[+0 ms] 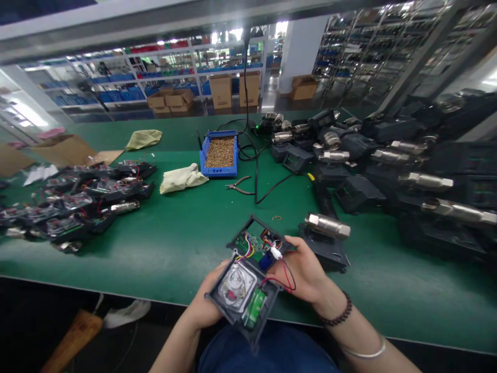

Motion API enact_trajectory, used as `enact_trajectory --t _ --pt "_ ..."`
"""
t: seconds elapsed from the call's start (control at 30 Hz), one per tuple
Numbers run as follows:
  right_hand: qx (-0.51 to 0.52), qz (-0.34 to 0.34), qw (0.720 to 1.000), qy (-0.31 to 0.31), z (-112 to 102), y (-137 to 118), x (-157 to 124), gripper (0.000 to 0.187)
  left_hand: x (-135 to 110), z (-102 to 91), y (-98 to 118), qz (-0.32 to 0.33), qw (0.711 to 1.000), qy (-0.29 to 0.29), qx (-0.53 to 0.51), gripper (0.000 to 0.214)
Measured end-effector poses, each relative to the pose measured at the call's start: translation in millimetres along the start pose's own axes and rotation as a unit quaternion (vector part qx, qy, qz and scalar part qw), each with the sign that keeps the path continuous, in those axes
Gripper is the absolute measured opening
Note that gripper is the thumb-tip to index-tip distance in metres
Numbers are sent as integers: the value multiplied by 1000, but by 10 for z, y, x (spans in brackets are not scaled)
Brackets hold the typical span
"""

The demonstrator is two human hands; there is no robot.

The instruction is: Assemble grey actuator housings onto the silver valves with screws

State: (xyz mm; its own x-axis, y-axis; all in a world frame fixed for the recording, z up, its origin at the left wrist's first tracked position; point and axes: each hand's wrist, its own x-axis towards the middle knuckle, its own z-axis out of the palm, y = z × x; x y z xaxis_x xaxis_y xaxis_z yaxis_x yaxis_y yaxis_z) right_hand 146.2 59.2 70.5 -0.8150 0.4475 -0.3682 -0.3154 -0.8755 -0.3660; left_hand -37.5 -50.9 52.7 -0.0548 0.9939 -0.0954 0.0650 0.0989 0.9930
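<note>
Head view: the left hand (209, 299) grips a dark housing half (245, 300) with a green cylinder (255, 309); the right hand (301, 270) grips the circuit-board half (254, 244), linked to it by wires (288, 280). Both halves are above the green tabletop's (174, 243) near edge; pliers (241, 186) lie beyond.

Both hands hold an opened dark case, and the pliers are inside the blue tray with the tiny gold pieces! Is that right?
Not quite: the pliers aren't in the blue tray but on the green table in front of it, as the head view shows. The left hand and right hand do hold the opened dark case, and the tray does hold tiny gold pieces.
</note>
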Motion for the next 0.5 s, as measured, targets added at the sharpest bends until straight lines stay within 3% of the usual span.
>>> enact_trajectory --t 0.1,0.2,0.3,0.4,0.5 --pt "-7 -24 998 50 60 -97 148 22 23 184 -191 4 994 99 44 30" --pt "-15 -16 998 66 113 -136 329 26 -31 350 -426 12 977 192 89 37" --pt "-24 18 997 68 154 -144 454 32 -173 286 -558 30 976 163 137 54" --pt "-26 29 997 62 183 -148 503 34 -282 25 -379 69 964 166 196 72" --pt "-22 26 998 52 194 -155 512 34 -181 -135 93 178 898 227 333 63"
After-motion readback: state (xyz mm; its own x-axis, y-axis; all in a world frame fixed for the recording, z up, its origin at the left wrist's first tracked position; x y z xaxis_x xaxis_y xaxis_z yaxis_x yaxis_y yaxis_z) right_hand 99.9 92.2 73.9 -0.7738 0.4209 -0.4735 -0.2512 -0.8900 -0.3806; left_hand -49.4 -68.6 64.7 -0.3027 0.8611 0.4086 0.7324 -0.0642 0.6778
